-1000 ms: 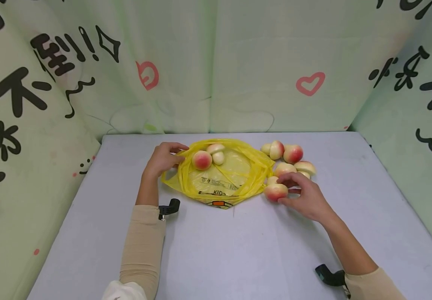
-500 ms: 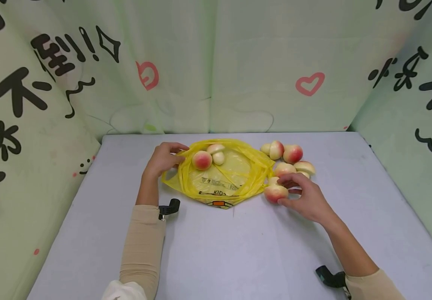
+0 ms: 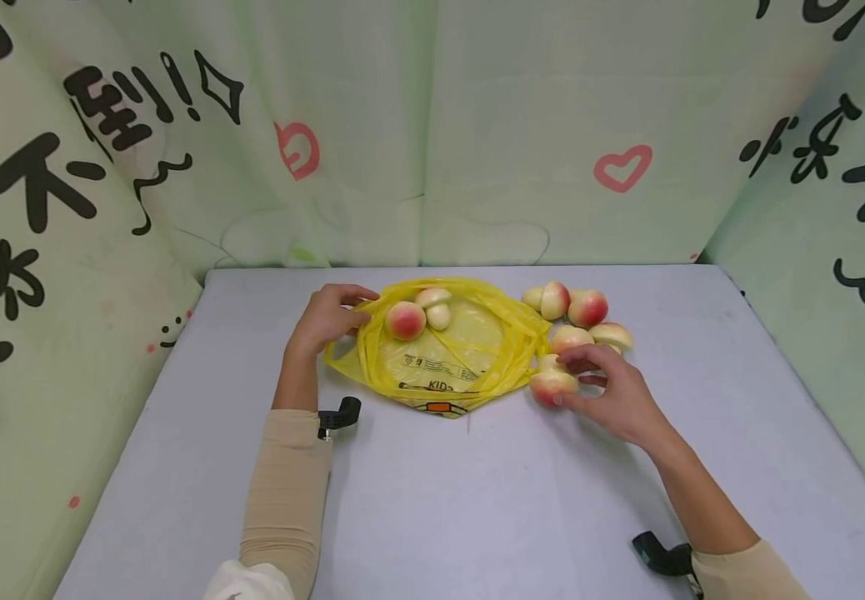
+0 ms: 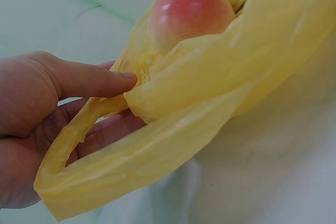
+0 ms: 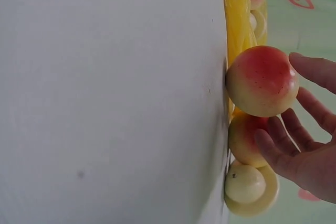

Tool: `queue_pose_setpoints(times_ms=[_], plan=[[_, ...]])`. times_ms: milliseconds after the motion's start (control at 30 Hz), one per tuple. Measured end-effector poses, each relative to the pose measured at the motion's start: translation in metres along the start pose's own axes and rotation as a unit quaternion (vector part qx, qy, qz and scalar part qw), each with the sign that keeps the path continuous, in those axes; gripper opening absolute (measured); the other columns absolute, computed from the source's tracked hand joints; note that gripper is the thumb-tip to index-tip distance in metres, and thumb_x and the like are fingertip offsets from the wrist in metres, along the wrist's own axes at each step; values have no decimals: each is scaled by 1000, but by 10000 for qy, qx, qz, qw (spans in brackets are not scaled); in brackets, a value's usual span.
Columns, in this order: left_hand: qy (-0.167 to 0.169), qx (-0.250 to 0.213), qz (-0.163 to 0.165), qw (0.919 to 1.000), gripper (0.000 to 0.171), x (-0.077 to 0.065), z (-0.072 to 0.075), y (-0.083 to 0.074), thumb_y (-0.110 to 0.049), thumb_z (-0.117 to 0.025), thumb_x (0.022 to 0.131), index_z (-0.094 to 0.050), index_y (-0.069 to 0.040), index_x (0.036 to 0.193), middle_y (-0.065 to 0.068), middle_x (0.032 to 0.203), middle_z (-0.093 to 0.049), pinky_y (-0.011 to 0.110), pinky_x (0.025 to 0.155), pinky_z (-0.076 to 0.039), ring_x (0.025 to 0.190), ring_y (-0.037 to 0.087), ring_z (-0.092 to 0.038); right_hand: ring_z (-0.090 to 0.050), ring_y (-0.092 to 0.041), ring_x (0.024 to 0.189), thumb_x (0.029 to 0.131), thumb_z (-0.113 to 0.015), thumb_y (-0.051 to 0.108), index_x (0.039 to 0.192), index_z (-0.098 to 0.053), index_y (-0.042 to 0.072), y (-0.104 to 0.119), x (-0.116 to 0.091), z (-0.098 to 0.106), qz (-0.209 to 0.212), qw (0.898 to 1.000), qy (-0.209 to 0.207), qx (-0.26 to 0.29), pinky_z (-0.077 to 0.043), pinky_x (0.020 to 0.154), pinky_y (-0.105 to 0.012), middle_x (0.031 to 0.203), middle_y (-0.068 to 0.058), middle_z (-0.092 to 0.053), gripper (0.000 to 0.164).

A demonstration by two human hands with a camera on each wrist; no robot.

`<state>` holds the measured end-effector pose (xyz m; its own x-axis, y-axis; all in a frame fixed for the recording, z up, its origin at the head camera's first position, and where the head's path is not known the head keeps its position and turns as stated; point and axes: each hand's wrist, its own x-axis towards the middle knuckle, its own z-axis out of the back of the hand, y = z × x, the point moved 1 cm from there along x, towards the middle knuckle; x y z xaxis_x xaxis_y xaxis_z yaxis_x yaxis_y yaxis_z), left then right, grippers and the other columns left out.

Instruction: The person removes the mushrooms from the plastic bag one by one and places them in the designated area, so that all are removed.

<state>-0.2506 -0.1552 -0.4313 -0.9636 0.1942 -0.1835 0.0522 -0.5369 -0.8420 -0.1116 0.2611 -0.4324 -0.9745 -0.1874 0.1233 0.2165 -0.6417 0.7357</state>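
My left hand [image 3: 330, 318] pinches the left edge of a yellow plastic bag [image 3: 517, 365]; in the left wrist view its thumb lies on the film and a handle loop hangs around the fingers. Two toy mushrooms lie on the bag's left part: one with a red cap [image 3: 406, 321], one with a pale cap and stem [image 3: 434, 307]. Just right of the bag, my right hand [image 3: 616, 393] has thumb and fingertips around a red-and-cream toy mushroom [image 3: 550, 388], which rests on the table. The right wrist view shows that mushroom [image 5: 262, 80] at the thumb tip, the lower fingers loosely bent.
Several more toy mushrooms sit beyond the right hand, among them a red one [image 3: 587, 308], a cream one [image 3: 612, 335] and one lying on its side [image 3: 555, 300]. They stand on a white-covered table [image 3: 470, 508]. A printed pale green curtain [image 3: 507, 167] hangs behind.
The toy mushroom at my right hand has turned slightly, so more of its stem shows than a second ago. My left hand and the bag have stayed in place.
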Motion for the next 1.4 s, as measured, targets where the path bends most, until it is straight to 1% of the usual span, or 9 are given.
queue_pose_setpoints(times_ms=[67, 200, 267, 500, 667, 867, 967, 1100, 1400], plan=[[-3, 14, 9, 10000, 32, 0, 1, 0, -7, -66, 100, -71, -12, 131, 14, 131, -66, 37, 86, -65, 109, 31, -69, -66, -32, 110, 84, -87, 12, 124, -65, 7, 0, 1, 0, 28, 10000, -17, -6, -61, 96, -34, 124, -10, -68, 46], [-8, 26, 25, 10000, 32, 0, 2, 1, -7, -66, 100, -71, -12, 131, 14, 132, -66, 37, 87, -65, 110, 31, -69, -67, -32, 109, 85, -87, 12, 125, -64, 8, 0, 5, -1, 6, 10000, -6, -36, -61, 97, -39, 124, -9, -68, 47], [-13, 32, 35, 10000, 32, -1, 2, 2, -7, -67, 100, -71, -12, 131, 14, 131, -66, 37, 87, -65, 110, 31, -69, -67, -31, 108, 85, -87, 14, 126, -64, 8, 1, 7, -1, -19, 10000, -8, -64, -61, 97, -38, 124, -9, -68, 47], [-19, 13, 54, 10000, 32, 0, 2, 5, -7, -67, 99, -71, -12, 131, 14, 130, -67, 37, 86, -65, 109, 31, -69, -66, -30, 110, 86, -86, 17, 127, -64, 6, 5, 14, -3, 58, 10000, -32, -53, -54, 95, -13, 124, -12, -66, 47], [-20, -14, 31, 10000, 32, 0, 3, 6, -7, -66, 99, -71, -12, 130, 14, 131, -67, 37, 86, -65, 109, 31, -69, -66, -31, 111, 88, -85, 15, 129, -63, 3, 8, 21, -4, 149, 9997, -1, 215, -53, 94, -11, 126, -14, -64, 48], [-52, -34, 51, 10000, 31, -1, 5, 8, -7, -67, 99, -72, -12, 130, 14, 132, -67, 37, 86, -65, 109, 31, -69, -66, -34, 114, 88, -84, 13, 130, -63, 5, 16, 30, -6, 207, 9994, 13, 292, -56, 96, -17, 129, -15, -65, 48], [-56, -24, 89, 9999, 31, -1, 5, 10, -7, -67, 99, -72, -12, 130, 13, 131, -67, 37, 87, -65, 109, 30, -69, -64, -36, 118, 89, -83, 9, 130, -62, 2, 19, 34, -8, 201, 9988, 46, 452, -58, 101, -29, 131, -17, -65, 47], [-42, -15, 55, 10000, 32, 1, 5, 10, -7, -67, 99, -72, -12, 130, 14, 131, -67, 37, 85, -65, 108, 31, -71, -62, -35, 122, 90, -81, 9, 132, -61, 3, 23, 41, -11, 25, 9985, 140, 528, -54, 105, -44, 133, -17, -63, 47], [-29, -163, 8, 9999, 33, 3, 4, 5, -5, -68, 98, -72, -11, 130, 15, 130, -67, 37, 83, -66, 107, 31, -70, -60, -34, 126, 92, -79, 9, 135, -60, 5, 37, 61, -17, -94, 9966, 254, 777, -51, 109, -52, 135, -18, -61, 47]])
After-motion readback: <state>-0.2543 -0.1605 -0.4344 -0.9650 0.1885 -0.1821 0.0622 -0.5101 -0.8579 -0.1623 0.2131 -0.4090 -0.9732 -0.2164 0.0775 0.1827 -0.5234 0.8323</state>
